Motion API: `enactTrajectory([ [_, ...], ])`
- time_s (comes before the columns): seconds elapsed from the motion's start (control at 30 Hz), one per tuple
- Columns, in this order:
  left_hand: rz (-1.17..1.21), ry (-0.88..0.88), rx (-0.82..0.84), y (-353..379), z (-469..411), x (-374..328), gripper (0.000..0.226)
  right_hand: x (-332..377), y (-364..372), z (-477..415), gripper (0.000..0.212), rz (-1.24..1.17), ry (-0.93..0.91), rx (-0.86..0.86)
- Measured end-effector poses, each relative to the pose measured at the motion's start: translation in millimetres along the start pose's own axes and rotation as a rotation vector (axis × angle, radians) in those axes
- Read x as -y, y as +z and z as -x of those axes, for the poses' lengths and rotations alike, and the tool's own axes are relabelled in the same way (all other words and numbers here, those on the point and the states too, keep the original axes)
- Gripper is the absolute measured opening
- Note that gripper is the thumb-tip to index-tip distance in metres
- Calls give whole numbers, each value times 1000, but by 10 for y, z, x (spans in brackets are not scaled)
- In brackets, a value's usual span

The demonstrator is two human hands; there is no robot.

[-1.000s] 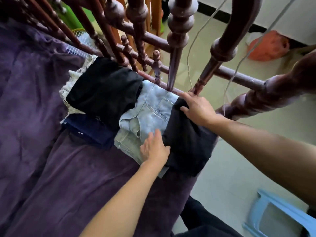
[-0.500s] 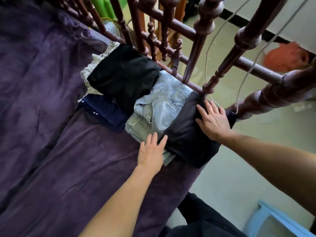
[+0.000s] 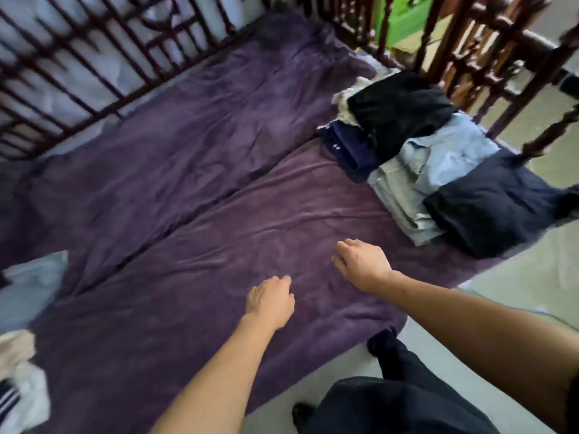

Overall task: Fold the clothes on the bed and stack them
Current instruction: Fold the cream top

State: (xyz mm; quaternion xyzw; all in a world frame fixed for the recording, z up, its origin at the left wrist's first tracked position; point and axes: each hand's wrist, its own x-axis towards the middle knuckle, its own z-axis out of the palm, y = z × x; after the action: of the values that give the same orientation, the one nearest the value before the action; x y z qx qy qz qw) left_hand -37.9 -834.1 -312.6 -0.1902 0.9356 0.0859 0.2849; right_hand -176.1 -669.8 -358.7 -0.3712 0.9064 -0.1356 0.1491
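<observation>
head view looks down, close over bed (image 3: 194,189).

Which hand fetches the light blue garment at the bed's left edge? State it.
Probably left: the left hand is empty and nearer the light blue garment; the right hand is farther off.

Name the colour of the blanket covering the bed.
The blanket is dark purple; the head view shows it best.
</observation>
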Motion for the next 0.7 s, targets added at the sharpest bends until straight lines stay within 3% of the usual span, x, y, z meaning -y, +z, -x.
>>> enactTrajectory([
  [0.37,208,-473,-200,595,2337,2720,30,3226,576,158,30,19,-411,104],
  [0.7,329,-708,-231,949,3099,4723,28,5197,1373,-233,36,66,-556,229],
])
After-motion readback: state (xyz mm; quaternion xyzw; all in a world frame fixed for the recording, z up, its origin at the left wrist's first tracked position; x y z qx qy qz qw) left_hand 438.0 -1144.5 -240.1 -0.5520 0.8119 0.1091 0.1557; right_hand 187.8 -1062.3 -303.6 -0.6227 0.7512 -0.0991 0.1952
